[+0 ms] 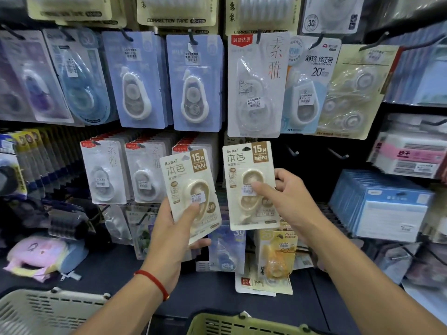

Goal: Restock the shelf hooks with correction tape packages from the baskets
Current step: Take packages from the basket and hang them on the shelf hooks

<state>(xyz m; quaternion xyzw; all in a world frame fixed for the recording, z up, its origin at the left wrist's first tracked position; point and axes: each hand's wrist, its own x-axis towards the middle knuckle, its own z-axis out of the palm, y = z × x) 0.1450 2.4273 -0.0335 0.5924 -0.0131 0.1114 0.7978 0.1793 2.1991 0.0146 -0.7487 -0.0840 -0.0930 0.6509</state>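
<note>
Light: bright, even, from above and in front; the lower shelf recesses are dark.
Glare: soft sheen on the blister packs [193, 81].
Focus: centre fairly sharp, edges smeared.
Distortion: wide-angle bending at the borders and corners.

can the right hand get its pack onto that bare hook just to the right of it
Probably yes. The right hand grips a beige pack just left of the bare hook, and only dark backing shows between them. The pack's hang hole sits about level with the hook, so a short move right should do.
</note>
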